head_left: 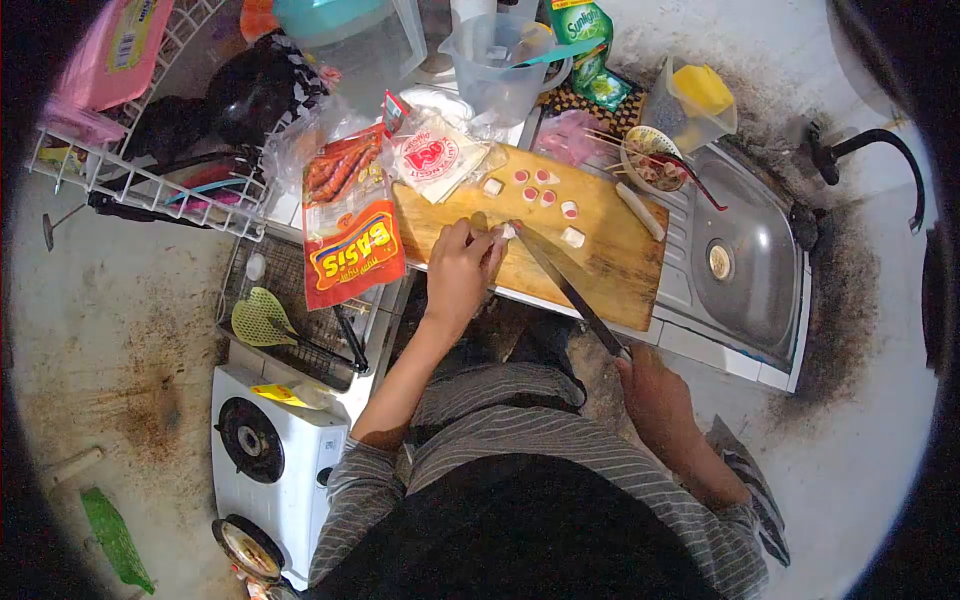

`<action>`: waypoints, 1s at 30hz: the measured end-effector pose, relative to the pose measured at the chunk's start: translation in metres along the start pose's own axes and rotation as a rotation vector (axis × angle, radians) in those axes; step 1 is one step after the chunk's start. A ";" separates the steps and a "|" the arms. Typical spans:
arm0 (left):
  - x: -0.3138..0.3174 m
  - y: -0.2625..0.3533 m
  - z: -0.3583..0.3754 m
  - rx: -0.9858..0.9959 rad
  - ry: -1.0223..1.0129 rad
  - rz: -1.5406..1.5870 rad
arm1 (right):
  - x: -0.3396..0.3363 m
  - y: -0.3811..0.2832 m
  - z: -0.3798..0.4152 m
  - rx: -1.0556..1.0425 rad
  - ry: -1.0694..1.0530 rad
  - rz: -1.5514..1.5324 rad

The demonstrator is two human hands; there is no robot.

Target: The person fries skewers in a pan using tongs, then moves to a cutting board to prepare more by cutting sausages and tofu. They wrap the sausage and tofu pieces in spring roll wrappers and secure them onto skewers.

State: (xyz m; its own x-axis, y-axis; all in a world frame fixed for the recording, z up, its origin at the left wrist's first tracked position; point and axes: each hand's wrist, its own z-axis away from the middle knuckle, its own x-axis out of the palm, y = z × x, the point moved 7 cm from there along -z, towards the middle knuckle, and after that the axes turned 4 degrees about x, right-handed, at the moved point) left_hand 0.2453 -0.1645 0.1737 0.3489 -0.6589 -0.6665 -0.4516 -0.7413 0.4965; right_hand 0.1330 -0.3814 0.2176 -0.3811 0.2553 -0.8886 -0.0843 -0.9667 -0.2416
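My right hand point(657, 397) is closed around the handle of a long knife point(572, 293), whose blade slants up and left across the wooden cutting board point(610, 275). The fingers of my left hand point(462, 268) are bent together on a small white piece point(508, 231) near the board's front edge, and the knife tip meets it. Several small cut pieces point(547, 198) with pink-red centres and white rims lie on the board. A pale uncut roll point(640, 211) rests near its right end. A stack of white wrapper sheets in a printed pack point(437, 160) covers the board's left corner.
A red sausage bag point(352, 245) overhangs the counter on the left. At the right are a steel sink point(750, 280) and a bowl point(655, 160) with a red spoon. A clear pitcher point(497, 70) stands behind. Lower left is a white gas stove point(270, 470).
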 end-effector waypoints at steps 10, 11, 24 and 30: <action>0.001 -0.002 0.002 -0.028 -0.049 0.044 | -0.005 0.018 -0.018 0.048 -0.108 -0.055; 0.002 -0.003 0.003 -0.018 -0.059 0.056 | -0.010 0.021 -0.019 0.037 -0.162 -0.126; -0.002 -0.057 0.011 -0.479 -0.145 0.550 | 0.006 0.077 -0.020 0.221 -0.502 -0.645; 0.002 -0.050 0.015 -0.825 -0.291 1.069 | -0.015 0.064 -0.033 -0.150 -0.134 -0.390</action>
State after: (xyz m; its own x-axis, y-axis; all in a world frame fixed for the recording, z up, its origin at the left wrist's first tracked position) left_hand 0.2558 -0.1271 0.1391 -0.0845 -0.9755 0.2030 0.2593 0.1752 0.9498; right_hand 0.1632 -0.4462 0.2028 -0.4641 0.5865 -0.6638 -0.1145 -0.7828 -0.6116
